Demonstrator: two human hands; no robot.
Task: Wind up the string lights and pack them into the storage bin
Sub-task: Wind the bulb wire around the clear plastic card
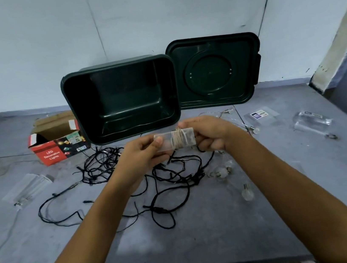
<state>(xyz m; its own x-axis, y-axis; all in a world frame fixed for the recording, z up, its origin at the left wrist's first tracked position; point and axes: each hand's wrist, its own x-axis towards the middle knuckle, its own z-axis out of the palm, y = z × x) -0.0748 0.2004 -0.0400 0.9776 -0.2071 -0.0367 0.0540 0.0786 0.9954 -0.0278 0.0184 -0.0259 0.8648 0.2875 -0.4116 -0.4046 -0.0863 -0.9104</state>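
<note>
Two hands (140, 156) (210, 134), one bin (122, 94), one lid (213, 70), one red carton (57, 150), one clear case (167, 142), one black cord tangle (94, 169)

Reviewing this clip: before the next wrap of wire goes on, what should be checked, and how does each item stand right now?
1. Left hand grips the clear battery case: ok.
2. Right hand holds the case's other end, beside the wound wire: ok.
3. Storage bin open, with its lid off and propped behind it: ok.
4. Loose wire toward the globe bulbs free of the black string lights: cannot tell, they overlap on the floor.
5. Black string lights wound up: not ok, they lie tangled.
</note>
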